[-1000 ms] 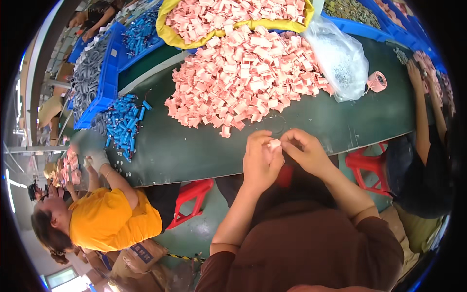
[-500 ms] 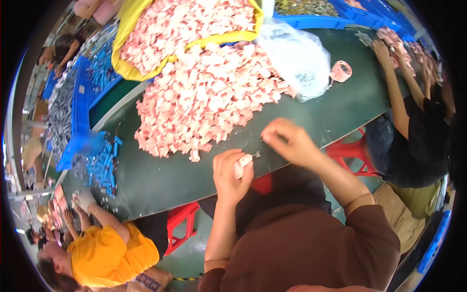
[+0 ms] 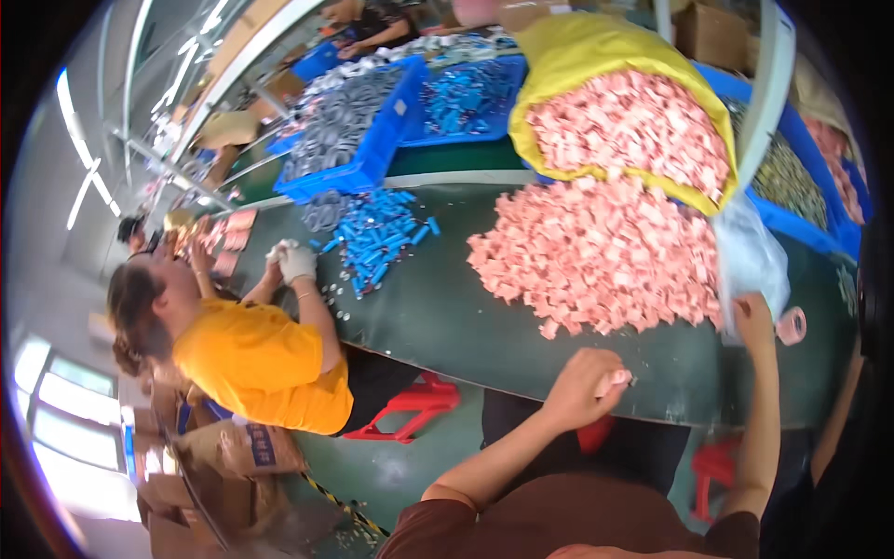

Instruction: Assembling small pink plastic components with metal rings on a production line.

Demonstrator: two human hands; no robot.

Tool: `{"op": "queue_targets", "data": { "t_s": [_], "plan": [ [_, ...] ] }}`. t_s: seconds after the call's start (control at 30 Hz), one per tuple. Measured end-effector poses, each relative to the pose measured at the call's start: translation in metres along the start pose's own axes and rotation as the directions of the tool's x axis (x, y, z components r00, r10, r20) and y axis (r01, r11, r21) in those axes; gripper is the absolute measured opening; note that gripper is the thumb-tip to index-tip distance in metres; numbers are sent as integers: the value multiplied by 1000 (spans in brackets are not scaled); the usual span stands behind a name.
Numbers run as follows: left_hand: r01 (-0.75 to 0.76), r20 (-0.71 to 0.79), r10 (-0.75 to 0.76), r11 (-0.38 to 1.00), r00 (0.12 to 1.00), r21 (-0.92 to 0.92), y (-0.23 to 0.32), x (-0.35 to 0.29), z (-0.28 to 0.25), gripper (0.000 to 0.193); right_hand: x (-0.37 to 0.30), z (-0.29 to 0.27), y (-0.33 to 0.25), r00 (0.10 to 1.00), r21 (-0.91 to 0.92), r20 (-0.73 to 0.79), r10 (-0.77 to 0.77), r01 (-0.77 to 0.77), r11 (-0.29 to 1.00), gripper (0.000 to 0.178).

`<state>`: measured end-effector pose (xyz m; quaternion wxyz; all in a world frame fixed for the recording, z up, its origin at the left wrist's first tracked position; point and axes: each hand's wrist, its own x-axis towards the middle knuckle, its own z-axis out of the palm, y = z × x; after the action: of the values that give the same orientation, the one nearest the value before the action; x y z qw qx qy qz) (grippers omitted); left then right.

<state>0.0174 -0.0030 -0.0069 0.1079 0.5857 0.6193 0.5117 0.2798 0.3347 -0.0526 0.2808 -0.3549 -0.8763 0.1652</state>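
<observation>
My left hand [image 3: 582, 389] is closed around a small pink plastic piece [image 3: 618, 377], just above the near edge of the green table. A little metal-coloured bit sticks out at the piece's end, too small to make out. My right hand [image 3: 754, 321] reaches forward to the lower end of a clear plastic bag [image 3: 752, 256]; its fingertips are partly hidden there, so their grip does not show. Between my hands and the yellow sack [image 3: 596, 51] spreads a large heap of similar pink pieces [image 3: 596, 256], spilling from the sack's mouth.
A pink roll [image 3: 792, 326] stands right of my right hand. Blue parts [image 3: 377, 233] lie loose at the left, before a blue crate [image 3: 349, 177] of grey rings. A co-worker in a yellow shirt [image 3: 256, 359] sits left, one hand gloved. Another blue bin [image 3: 810, 228] stands right.
My right hand has moved from beside the left hand to the plastic bag. The left hand still holds the pink piece. The view has swung left, showing more of the yellow-shirted co-worker.
</observation>
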Motion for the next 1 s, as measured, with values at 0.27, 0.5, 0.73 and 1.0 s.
{"op": "queue_targets", "data": {
  "t_s": [0.27, 0.5, 0.73, 1.0],
  "plan": [
    [37, -13, -36, 999, 999, 39, 0, -1, -4, 27, 6, -10, -38, 988, -81, 91, -124, 132, 988, 5],
    [1, -26, -1, 1000, 1000, 9, 1, 3, -5, 25, 3, -14, -35, 993, -207, 72, -94, 107, 973, 8],
    [-10, -45, 9, 1000, 999, -18, 5, 3, -6, 19, 4, -17, -19, 973, -65, 143, -181, 192, 979, 5],
    [-33, -44, 32, 999, 998, -12, 5, 3, -7, 17, 7, -23, -43, 984, 262, -117, 135, -101, 960, 10]
  ]
}}
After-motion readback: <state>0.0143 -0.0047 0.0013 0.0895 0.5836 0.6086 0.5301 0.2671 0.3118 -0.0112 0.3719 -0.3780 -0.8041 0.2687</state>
